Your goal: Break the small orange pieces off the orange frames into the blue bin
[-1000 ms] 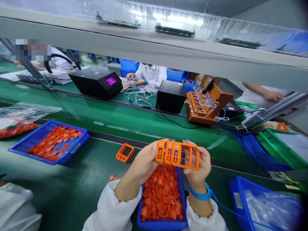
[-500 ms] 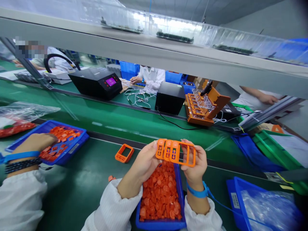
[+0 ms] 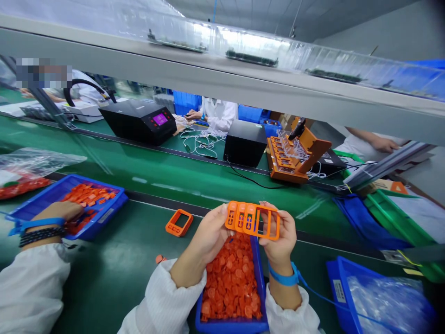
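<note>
Both my hands hold up an orange plastic frame (image 3: 252, 220) with several slots, some filled with small orange inserts. My left hand (image 3: 210, 234) pinches its left end, thumb on the filled slots. My right hand (image 3: 280, 239) grips the right end, fingers curled round the empty slots. A blue wrist strap (image 3: 283, 277) is on my right wrist. Below the frame sits a blue tray (image 3: 259, 297) full of small orange parts (image 3: 232, 283).
A single orange frame (image 3: 179, 222) lies on the green belt. At the left a co-worker's hand (image 3: 57, 212) reaches into a blue tray (image 3: 111, 206) of orange pieces. Black machines (image 3: 141, 120), an orange fixture (image 3: 295, 157) and other workers are across the belt. A blue bin (image 3: 342, 283) stands right.
The co-worker's hand came into view at the left and settled lower into the blue tray. My hands turned the orange frame slightly and keep holding it.
</note>
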Demonstrator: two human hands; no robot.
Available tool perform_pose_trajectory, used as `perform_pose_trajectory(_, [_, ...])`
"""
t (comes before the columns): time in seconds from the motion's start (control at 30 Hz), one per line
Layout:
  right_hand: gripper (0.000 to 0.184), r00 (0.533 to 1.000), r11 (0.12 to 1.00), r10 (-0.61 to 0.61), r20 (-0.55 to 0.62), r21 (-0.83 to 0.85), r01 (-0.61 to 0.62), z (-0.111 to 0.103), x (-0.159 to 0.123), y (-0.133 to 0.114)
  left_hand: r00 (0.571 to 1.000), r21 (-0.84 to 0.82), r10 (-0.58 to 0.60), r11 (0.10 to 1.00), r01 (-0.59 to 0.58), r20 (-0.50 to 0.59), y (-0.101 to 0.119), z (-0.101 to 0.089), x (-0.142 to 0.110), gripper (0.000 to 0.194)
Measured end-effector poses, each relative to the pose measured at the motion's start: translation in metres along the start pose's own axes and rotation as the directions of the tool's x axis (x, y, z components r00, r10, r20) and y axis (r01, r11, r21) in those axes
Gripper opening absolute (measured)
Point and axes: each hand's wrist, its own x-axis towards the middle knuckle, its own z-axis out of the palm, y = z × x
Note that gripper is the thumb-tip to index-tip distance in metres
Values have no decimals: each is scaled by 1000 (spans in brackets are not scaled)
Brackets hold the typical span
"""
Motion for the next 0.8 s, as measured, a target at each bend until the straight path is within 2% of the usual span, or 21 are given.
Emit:
perform_pose_trajectory(0.37, [72,1000,1000,15,3,0,-15,2,-3,2,1000,3,-9,1000,9,11,-2,0,-1,55])
perform_pose_trajectory(0.8, [74,999,1000,18,-29,22,-17,3,-4,5,997,-85,-76,994,75,-14,-2,3,1,52])
